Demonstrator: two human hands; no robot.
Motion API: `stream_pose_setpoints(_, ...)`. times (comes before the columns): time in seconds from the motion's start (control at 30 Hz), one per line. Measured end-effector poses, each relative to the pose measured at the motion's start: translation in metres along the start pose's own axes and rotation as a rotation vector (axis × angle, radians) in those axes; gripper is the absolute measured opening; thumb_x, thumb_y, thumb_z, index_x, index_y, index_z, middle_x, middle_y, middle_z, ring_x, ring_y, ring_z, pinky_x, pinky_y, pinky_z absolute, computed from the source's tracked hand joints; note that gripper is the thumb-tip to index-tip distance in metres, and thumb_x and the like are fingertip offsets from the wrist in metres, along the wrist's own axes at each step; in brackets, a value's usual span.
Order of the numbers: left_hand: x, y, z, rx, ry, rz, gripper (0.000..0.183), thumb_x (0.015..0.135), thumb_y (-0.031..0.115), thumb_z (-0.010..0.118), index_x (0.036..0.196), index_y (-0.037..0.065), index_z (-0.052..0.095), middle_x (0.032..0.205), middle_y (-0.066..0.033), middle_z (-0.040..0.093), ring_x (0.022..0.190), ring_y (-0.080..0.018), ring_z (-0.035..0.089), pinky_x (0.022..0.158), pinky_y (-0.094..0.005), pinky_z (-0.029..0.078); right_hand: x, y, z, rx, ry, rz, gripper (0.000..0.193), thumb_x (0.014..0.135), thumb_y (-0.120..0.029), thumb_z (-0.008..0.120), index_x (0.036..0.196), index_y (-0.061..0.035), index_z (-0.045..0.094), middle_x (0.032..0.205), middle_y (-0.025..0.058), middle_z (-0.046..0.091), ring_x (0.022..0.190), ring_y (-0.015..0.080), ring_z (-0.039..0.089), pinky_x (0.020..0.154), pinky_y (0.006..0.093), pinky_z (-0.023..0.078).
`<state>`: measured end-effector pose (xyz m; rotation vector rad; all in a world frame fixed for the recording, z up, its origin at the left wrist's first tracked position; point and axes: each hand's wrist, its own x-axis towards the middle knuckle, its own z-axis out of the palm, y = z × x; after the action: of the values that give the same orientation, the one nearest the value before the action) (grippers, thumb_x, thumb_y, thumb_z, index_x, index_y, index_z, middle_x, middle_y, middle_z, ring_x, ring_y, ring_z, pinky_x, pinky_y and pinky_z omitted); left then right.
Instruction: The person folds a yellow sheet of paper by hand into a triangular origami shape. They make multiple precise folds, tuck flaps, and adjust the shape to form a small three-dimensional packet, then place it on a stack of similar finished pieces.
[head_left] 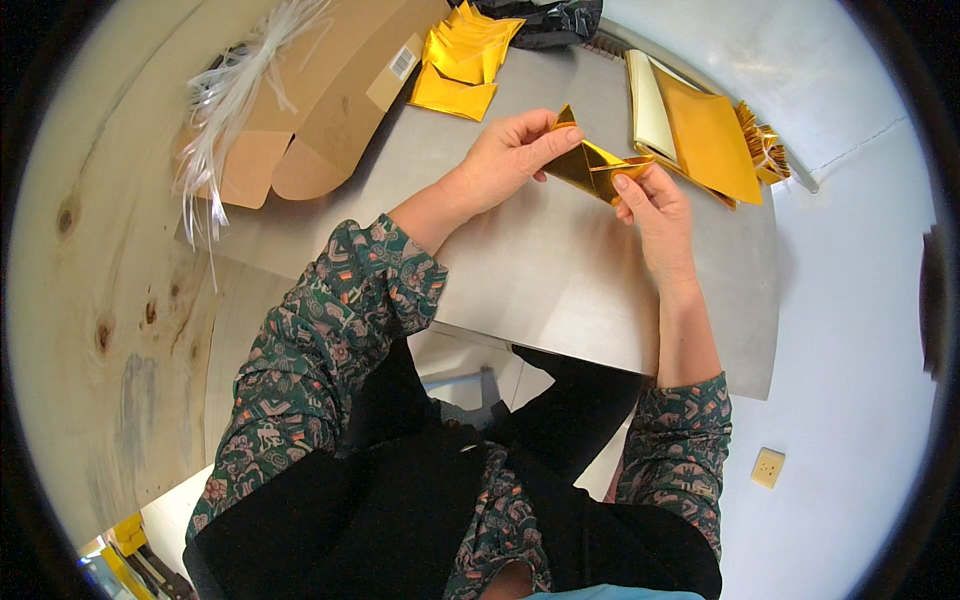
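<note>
Between my hands, above the grey table, is a piece of shiny gold paper (578, 172) with folded, pointed ends. My left hand (508, 158) pinches its left end between thumb and fingers. At the other end my right hand (655, 200) grips the paper, thumb on top and fingers curled behind. Part of the paper is hidden by my fingers. Beyond my left hand lies a fanned pile of folded gold paper pieces (455, 98). To the right of my hands rests a stack of flat gold sheets (700, 135), with a pale sheet (650, 115) along its left side.
An open cardboard box (340, 100) stands at the far left, with white plastic strips (235, 100) hanging over it. Black plastic (550, 22) lies at the back. A tied gold paper bundle (762, 145) sits by the wall. The grey tabletop (540, 290) ends in front of my legs.
</note>
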<state>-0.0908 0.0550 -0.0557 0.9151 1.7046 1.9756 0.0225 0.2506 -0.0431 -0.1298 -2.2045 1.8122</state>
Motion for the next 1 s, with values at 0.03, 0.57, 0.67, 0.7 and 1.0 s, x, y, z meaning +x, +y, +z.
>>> stream_pose_setpoints(0.03,0.000,-0.001,-0.003,-0.050,-0.002,-0.049,0.028,0.099,0.037,0.061,0.097,0.010,0.069,0.087,0.0076,0.063,0.077,-0.0014,0.055,0.066,-0.0202,0.046,0.000,0.001,0.001,0.004,-0.008,0.022,0.011,0.095,-0.019,0.069,0.097,-0.0084,0.068,0.077,-0.0064,0.060,0.065,0.0014,0.051,0.058,0.0184,0.037)
stream_pose_setpoints(0.57,-0.010,0.007,-0.092,0.674,0.551,-0.054,0.038,0.102,0.025,0.047,0.124,-0.003,0.060,0.103,-0.0168,0.069,0.064,-0.0197,0.069,0.061,-0.0321,0.054,0.024,0.008,0.015,0.202,-0.176,0.171,0.014,0.099,-0.018,0.060,0.104,-0.0051,0.062,0.084,0.0012,0.062,0.072,0.0080,0.058,0.062,0.0217,0.046)
stream_pose_setpoints(0.67,-0.004,-0.005,-0.111,0.866,0.580,-0.120,0.035,0.101,0.017,0.045,0.125,-0.004,0.058,0.099,-0.0206,0.070,0.062,-0.0228,0.070,0.065,-0.0363,0.056,0.055,0.008,0.032,0.191,-0.234,0.224,0.016,0.099,-0.019,0.059,0.107,-0.0050,0.062,0.087,0.0015,0.062,0.075,0.0085,0.059,0.064,0.0218,0.046)
stream_pose_setpoints(0.7,0.000,-0.010,-0.115,0.898,0.563,-0.202,0.034,0.101,0.016,0.045,0.125,-0.004,0.058,0.098,-0.0212,0.070,0.061,-0.0234,0.070,0.066,-0.0369,0.057,0.069,0.011,0.041,0.199,-0.244,0.257,0.016,0.100,-0.019,0.059,0.107,-0.0051,0.062,0.087,0.0013,0.062,0.075,0.0085,0.059,0.064,0.0216,0.047)
stream_pose_setpoints(1.0,0.007,-0.018,-0.118,0.626,0.528,-0.338,0.035,0.100,0.018,0.046,0.126,-0.002,0.058,0.086,-0.0180,0.071,0.060,-0.0208,0.070,0.057,-0.0338,0.056,0.120,0.020,0.086,-0.063,-0.311,0.341,0.027,0.099,-0.025,0.058,0.113,-0.0025,0.061,0.094,0.0042,0.066,0.075,0.0091,0.060,0.054,0.0204,0.045)
